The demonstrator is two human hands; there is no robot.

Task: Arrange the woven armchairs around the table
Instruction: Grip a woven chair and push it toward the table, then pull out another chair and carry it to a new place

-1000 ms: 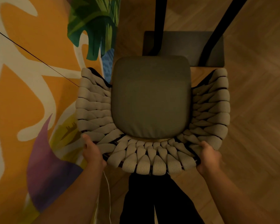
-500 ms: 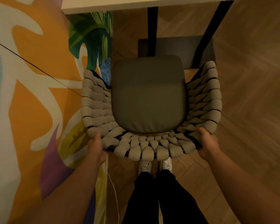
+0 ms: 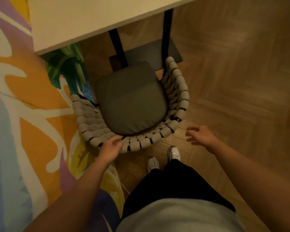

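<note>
One woven armchair [image 3: 177, 91] fills the middle of the head view. It has thick grey-beige rope wound over a dark frame and one dark grey-green seat cushion [image 3: 131, 101]. It stands on the herringbone wooden floor [image 3: 233, 72] with its open front turned toward the worktop [image 3: 90, 19], a single pale slab that crosses the top of the view. Two black legs [image 3: 118, 47] drop from the worktop to one flat dark base plate [image 3: 144, 52], and the cushion's front edge overlaps that plate in the picture. The chair sits slightly skewed to the worktop's edge. Its left arm is close beside a painted surface [image 3: 32, 114] of orange, white, purple and green; whether this is a wall or a rug cannot be told.

Two hands show, well apart from each other. The left hand [image 3: 111, 149] is at the lower left of the woven back with its fingers loosely bent and their tips at the rim, not wrapped round it. The right hand [image 3: 199, 135] hangs over the floor just right of the chair's back with its fingers spread, touching nothing.

Two white sneakers [image 3: 153, 164] stand just behind the chair, below black trousers [image 3: 171, 185] and a grey shirt [image 3: 182, 216]. One thin white cord [image 3: 124, 186] runs along the floor's left margin.
</note>
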